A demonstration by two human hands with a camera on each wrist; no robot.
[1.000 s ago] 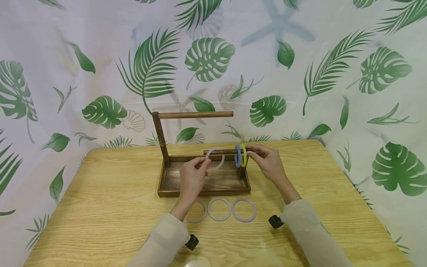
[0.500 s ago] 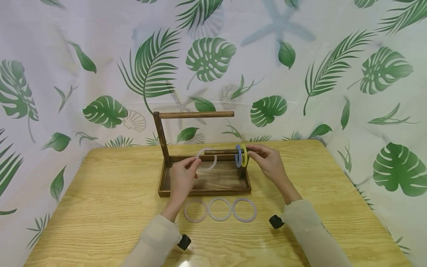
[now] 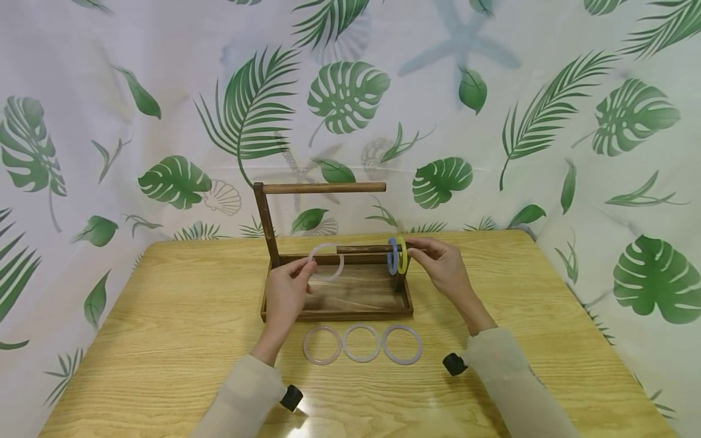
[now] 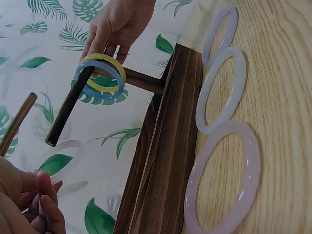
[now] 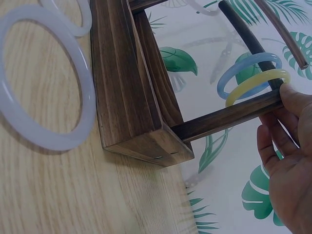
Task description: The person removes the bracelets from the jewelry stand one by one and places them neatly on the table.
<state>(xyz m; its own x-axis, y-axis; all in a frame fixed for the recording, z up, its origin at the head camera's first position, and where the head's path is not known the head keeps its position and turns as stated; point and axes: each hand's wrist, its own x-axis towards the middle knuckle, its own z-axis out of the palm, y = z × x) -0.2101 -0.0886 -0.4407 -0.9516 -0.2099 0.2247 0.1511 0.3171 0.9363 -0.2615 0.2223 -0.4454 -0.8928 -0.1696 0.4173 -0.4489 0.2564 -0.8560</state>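
In the head view my left hand (image 3: 285, 289) pinches a translucent white bangle (image 3: 342, 266) between thumb and fingertips. The bangle hangs upright by the free left end of the stand's lower rod (image 3: 361, 249). A blue bangle (image 3: 392, 272) and a yellow bangle (image 3: 404, 263) hang together on that rod, near its right end. My right hand (image 3: 442, 267) grips the wooden bangle stand (image 3: 339, 316) where the rod meets its short post, as the right wrist view also shows with the post (image 5: 234, 114) at the fingertips.
Bangles lie in a row before the stand: pinkish (image 3: 322, 363), white (image 3: 362, 361) and lavender (image 3: 402, 363). The stand's tall left post (image 3: 265, 225) carries an upper rod (image 3: 328, 188) reaching right. A leaf-patterned cloth (image 3: 350, 140) hangs behind the wooden table (image 3: 181, 322).
My left hand has drawn the white bangle leftward along the lower rod to its free end. My right hand and the blue and yellow bangles have stayed put.
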